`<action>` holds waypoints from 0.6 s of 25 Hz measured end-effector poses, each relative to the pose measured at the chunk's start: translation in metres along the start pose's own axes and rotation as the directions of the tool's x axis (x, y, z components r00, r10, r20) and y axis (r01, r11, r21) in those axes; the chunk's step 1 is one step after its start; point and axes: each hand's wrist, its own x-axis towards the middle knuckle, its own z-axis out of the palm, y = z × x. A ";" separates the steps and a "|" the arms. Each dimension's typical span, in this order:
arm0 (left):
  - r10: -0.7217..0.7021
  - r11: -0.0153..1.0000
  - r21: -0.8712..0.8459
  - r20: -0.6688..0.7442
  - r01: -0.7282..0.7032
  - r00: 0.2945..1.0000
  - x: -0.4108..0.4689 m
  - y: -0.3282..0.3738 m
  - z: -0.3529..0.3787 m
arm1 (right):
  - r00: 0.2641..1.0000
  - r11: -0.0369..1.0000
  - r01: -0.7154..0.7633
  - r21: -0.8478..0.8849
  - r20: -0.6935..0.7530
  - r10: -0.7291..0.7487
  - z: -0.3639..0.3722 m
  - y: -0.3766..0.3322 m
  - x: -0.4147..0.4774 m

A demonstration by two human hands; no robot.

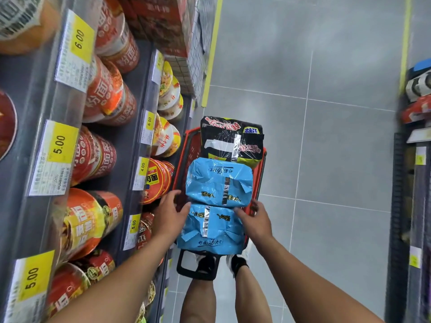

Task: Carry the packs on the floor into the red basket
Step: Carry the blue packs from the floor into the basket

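A red basket (186,150) with a black handle (186,269) stands on the grey floor in the aisle below me. Two blue packs lie on top of it: the far blue pack (219,183) and the near blue pack (210,229). A black pack (231,138) rests at the basket's far end. My left hand (170,215) touches the left side of the near blue pack with fingers spread. My right hand (254,217) touches its right side, thumb on the pack's top. My legs and shoes show beneath the basket.
Shelves of orange and red noodle cups (102,94) with yellow price tags (59,144) line the left. Another shelf (415,159) edges the right. Grey tiled floor (326,136) with yellow tape lines stretches ahead between them.
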 end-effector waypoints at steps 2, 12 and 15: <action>-0.032 0.993 -0.110 0.025 0.035 0.999 0.019 0.016 0.005 | 0.998 0.998 0.047 0.053 -0.033 -0.045 -0.001 -0.018 0.012; -0.204 0.932 -0.291 0.074 0.217 0.976 0.028 0.009 0.007 | 0.994 0.994 -0.047 0.094 -0.095 0.056 0.006 -0.007 0.023; -0.395 0.789 -0.264 0.472 0.554 0.788 -0.004 -0.015 0.010 | 0.935 0.923 -0.329 0.201 0.206 0.288 0.010 0.015 -0.007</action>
